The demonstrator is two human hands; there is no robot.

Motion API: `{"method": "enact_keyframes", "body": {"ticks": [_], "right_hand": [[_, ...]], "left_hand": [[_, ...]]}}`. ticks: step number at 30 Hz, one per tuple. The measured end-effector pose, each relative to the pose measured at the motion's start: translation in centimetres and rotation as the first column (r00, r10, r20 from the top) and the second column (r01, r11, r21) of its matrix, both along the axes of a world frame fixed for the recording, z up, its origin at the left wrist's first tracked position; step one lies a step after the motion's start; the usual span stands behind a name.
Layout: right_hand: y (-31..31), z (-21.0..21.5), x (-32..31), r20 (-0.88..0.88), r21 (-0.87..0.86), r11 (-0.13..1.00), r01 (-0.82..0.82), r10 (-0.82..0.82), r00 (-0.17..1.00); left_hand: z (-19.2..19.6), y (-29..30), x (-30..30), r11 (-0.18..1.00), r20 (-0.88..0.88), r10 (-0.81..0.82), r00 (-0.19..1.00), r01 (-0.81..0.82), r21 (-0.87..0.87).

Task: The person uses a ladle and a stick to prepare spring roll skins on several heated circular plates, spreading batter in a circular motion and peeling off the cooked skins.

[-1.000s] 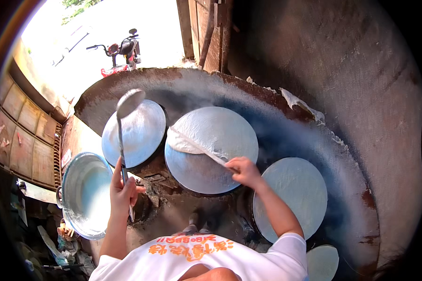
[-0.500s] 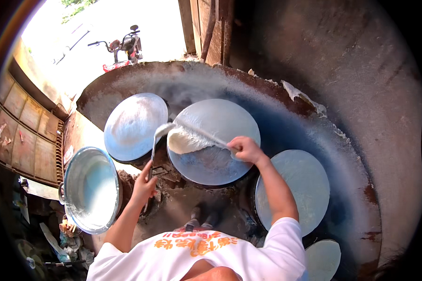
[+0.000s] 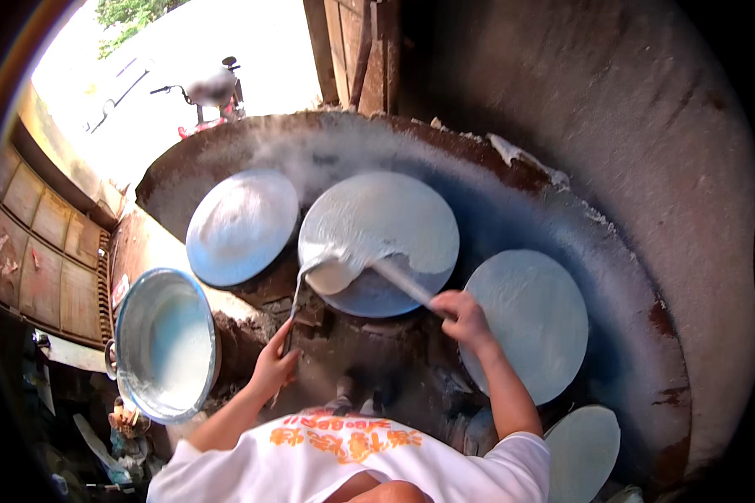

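In front of me is a round griddle (image 3: pixel 369 303), most of its top coated with pale wet batter (image 3: pixel 377 205). A bare grey strip shows along its near side. My left hand (image 3: pixel 275 366) is closed round the handle of a ladle (image 3: pixel 330 277), whose bowl is over the griddle's near left part. My right hand (image 3: pixel 461 318) grips a flat, pale spreader (image 3: pixel 401 282) at the near right; its far end meets the batter beside the ladle. Whether the ladle's bowl touches the griddle I cannot tell.
A large metal basin (image 3: pixel 126 335) of whitish liquid stands at the left. A pale domed griddle (image 3: pixel 243 222) is at the far left. Two coated rounds (image 3: pixel 528 323) (image 3: pixel 583 453) lie right. A curved brown ledge (image 3: pixel 512 168) edges the stove; steam drifts over it. A handlebarred vehicle (image 3: pixel 218 92) stands outside.
The ladle has come nearer me, to the griddle's near left. The spreader and my right hand have also moved nearer. Batter now covers more of the griddle's left and near side.
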State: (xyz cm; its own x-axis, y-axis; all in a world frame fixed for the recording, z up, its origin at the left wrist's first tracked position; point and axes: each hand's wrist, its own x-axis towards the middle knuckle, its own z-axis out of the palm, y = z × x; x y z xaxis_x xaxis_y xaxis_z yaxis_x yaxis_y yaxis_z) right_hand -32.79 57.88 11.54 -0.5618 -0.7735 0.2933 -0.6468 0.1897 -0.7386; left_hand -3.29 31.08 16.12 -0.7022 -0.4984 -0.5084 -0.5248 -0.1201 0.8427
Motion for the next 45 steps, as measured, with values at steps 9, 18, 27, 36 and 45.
{"method": "enact_keyframes", "body": {"ticks": [9,18,27,36,45], "right_hand": [[-2.4,-1.8,14.5,0.304,-0.146,0.921,0.362,-0.306,0.902],[-32.7,-10.2,24.1,0.975,-0.221,0.627,0.747,0.128,0.182],[-27.0,-5.3,26.2,0.988,-0.109,0.345,0.932,-0.069,0.141],[-21.9,-8.0,30.0,0.933,0.111,0.554,0.825,-0.345,0.106],[-16.3,-5.4,19.5,0.830,0.056,0.615,0.786,-0.466,0.305]], "left_hand": [[2.0,-3.2,2.4,0.996,-0.411,-0.062,0.909,0.085,0.038],[6.9,-11.4,6.0,0.964,-0.618,0.040,0.785,0.133,0.231],[7.5,-15.0,10.8,0.941,-0.645,0.009,0.764,0.211,0.264],[6.5,-16.0,11.7,0.967,-0.642,-0.028,0.766,0.183,0.176],[6.2,-10.9,6.8,0.951,-0.633,-0.138,0.762,0.280,0.129]]}}
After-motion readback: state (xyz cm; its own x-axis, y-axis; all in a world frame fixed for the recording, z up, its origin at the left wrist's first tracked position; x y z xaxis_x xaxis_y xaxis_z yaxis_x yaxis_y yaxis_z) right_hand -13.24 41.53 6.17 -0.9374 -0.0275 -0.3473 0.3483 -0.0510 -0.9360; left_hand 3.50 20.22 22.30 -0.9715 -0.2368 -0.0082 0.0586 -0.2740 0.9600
